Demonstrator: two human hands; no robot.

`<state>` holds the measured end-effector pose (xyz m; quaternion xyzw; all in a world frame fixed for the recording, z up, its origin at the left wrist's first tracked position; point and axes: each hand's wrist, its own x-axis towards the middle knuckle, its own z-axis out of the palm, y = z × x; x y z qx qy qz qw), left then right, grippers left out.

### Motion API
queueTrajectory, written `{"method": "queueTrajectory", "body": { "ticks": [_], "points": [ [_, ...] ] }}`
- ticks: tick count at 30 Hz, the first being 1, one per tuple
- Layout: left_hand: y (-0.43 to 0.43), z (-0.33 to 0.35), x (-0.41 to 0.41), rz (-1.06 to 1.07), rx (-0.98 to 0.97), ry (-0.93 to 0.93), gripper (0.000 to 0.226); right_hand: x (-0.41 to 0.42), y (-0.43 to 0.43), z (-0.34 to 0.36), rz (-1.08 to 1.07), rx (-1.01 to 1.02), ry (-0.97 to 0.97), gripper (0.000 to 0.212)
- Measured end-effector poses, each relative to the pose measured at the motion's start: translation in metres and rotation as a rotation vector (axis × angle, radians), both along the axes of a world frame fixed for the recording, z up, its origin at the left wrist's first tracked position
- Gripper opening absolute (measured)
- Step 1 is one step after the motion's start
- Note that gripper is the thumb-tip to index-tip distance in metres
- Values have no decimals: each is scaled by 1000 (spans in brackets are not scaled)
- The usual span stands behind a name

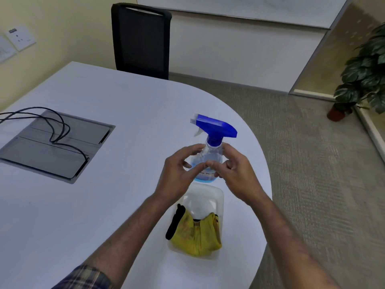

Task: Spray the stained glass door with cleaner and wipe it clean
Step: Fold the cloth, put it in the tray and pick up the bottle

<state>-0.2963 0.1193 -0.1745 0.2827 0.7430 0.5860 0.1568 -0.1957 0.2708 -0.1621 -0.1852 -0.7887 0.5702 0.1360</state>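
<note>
A clear spray bottle [208, 157] with a blue trigger head stands upright on the white table [104, 122], near its rounded right edge, nozzle pointing left. Both hands are cupped around its lower body: the left hand [177, 176] curls in from the left and the right hand [237, 174] from the right, fingers loosely bent with gaps between them. The fingertips lie at or against the plastic, but whether either hand actually grips the bottle cannot be told; the hands cover most of the bottle's body and any label on it. Just nearer the camera sits a shallow translucent tray [214, 192], hard to pick out against the table, holding a crumpled yellow cloth [195, 236] with a black part at its left; what the black part is cannot be made out. A plaid sleeve [83, 278] is cut off at the bottom edge. At the far left a grey cable hatch [52, 147] with black cables [60, 130] is set into the table, the cables running out of view. A glass partition [343, 49] shows at the upper right, partly cropped, its stains not discernible
</note>
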Motion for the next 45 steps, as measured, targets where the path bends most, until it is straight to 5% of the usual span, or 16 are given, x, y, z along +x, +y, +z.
{"method": "queueTrajectory", "body": {
  "ticks": [17, 38, 45],
  "points": [
    [-22, -20, 19, 23, -24, -27, 42, 21, -20, -27, -18, -25, -48, 49],
    [-40, -86, 41, 66, -177, -120, 45, 31, -48, -99, -18, -76, -106, 36],
    [-45, -76, 43, 21, -218, -72, 55, 39, -57, -92, -87, 34, -195, 54]
  ]
}}
